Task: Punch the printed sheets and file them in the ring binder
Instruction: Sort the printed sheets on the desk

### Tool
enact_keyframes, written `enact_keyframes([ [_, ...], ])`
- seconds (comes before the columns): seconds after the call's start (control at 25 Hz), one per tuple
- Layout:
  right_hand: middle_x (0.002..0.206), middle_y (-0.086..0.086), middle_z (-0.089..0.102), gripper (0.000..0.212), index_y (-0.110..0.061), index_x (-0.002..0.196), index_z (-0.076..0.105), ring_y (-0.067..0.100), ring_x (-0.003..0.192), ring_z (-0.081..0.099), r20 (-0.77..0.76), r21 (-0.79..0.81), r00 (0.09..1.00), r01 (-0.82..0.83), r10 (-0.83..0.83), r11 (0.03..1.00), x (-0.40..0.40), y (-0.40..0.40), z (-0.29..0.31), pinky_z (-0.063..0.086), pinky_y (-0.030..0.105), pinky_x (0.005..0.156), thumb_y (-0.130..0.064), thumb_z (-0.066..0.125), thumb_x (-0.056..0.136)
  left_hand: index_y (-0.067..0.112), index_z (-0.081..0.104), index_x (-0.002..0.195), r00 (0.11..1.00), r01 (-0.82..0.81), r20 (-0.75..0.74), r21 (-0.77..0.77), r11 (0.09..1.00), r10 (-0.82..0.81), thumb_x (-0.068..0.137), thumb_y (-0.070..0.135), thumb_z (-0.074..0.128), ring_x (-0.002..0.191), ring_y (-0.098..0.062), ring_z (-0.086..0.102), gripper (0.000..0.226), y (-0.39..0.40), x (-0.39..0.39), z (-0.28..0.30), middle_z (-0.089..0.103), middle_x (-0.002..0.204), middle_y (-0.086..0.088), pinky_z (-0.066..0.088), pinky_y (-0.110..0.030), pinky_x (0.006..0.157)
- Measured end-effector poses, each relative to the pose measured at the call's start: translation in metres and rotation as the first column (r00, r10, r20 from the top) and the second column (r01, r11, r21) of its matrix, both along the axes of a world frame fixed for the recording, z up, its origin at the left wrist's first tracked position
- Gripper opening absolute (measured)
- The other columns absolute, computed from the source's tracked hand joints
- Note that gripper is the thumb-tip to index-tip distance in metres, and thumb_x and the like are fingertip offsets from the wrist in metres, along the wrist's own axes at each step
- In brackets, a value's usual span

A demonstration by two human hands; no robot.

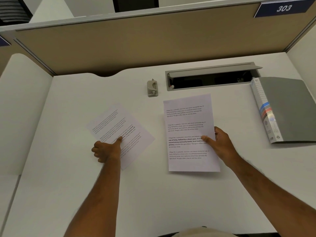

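Nearest the lens: two bare forearms reaching forward over a white desk (171,202). Left hand (106,149) loosely curled, thumb stretched out and pressed flat onto the lower part of a tilted printed sheet (123,129); fingers folded beside the sheet's near-left edge, whether under the paper or merely against the desk cannot be told. No clear grip, only the thumb pinning. Sheet itself lying flat, rotated clockwise, text slanting, slightly blurred.

Right hand (220,142) clasping the right edge of a second printed sheet (188,130): thumb on top over the bold paragraph, fingers wrapped behind the edge. Second sheet almost square to the body, four blocks of text legible as paragraphs, far end pointing toward the partition. Well apart from the tilted one, bare desk between them.

Beyond both sheets, a small grey hole punch (152,88), standing alone near the middle of the desk, touching neither page. Just right of it, a recessed cable tray (212,79) with its lid flipped up. Far right, a grey ring binder (287,110), closed, lying flat with the labelled spine turned toward the sheets. Behind everything, a tan partition wall (153,41) bearing a blue plate marked 303 (283,8).
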State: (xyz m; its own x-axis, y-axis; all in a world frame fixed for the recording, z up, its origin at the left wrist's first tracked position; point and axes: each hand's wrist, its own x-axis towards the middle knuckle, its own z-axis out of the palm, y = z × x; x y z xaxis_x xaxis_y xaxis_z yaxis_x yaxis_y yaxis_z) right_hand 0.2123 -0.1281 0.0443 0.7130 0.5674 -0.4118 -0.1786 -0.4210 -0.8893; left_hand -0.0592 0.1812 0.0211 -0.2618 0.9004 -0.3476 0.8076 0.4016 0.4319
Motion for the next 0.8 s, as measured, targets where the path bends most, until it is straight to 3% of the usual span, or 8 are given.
enact_keyframes([
  [0.4,0.113,-0.006,0.074,0.037,-0.020,0.121,0.063,0.016,0.097,0.074,-0.009,-0.002,1.000,0.001,-0.001,1.000,0.006,0.001,-0.005,0.059,0.048,0.089,-0.025,0.078,0.087,0.000,0.041,0.139,0.999,-0.037,0.023,0.003,0.999,0.037,0.064,0.053,0.092,0.124,-0.043,0.050,0.105,-0.002,-0.002,0.004,0.046,0.138,-0.026,0.049,-0.056,0.099],
  [0.8,0.113,-0.006,0.074,0.036,-0.017,0.122,0.062,0.012,0.094,0.074,-0.006,-0.016,1.000,0.004,-0.004,1.000,0.009,-0.002,-0.004,0.061,0.039,0.085,-0.022,0.076,0.088,-0.005,0.042,0.136,0.998,-0.051,0.031,-0.114,0.992,0.055,0.064,0.054,0.091,0.128,-0.042,0.046,0.105,0.011,0.001,0.012,0.046,0.138,-0.029,0.045,-0.053,0.102],
])
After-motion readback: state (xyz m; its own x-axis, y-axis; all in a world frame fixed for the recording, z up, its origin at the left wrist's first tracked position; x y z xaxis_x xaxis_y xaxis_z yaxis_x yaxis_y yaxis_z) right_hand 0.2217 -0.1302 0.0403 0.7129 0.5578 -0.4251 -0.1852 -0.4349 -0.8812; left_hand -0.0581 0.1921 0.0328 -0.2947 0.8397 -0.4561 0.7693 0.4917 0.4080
